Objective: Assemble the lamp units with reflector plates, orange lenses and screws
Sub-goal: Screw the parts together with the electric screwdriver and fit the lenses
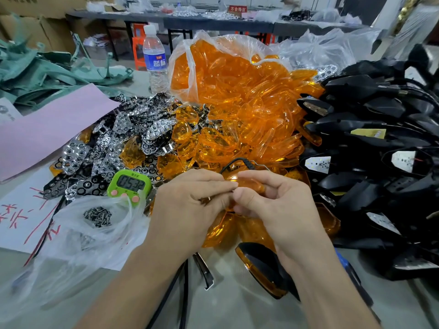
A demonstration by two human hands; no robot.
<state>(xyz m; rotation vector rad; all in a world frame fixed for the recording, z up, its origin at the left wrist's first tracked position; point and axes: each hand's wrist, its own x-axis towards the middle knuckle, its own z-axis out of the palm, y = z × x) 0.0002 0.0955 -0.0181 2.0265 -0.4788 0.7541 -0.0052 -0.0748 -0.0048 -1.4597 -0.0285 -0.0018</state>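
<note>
- Lamp unit (247,184), orange lens already on it, sits between my two sets of fingers; its black wire (247,162) loops up just beyond my fingertips.
- My left hand (187,210) curls its fingers over the left end. My right hand (278,205) pinches the other end between thumb and bent fingers.
- Something small and dark shows under my left fingers, perhaps a screw; I cannot tell.
- Done, as I judge it: the lens is seated on this one, and a finished unit (261,264) lies below my right wrist.
- Whether this one's screws are in is hidden by my fingers, so fastening is probably the step in hand.
- Much remains: orange lenses (237,103) are heaped beyond my fingers, reflector plates (128,136) lie beyond and to the left, and black housings (380,129) are stacked to the right.
- Screws (97,216) lie in a clear bag left of my left fingers, near the green timer (129,184).
</note>
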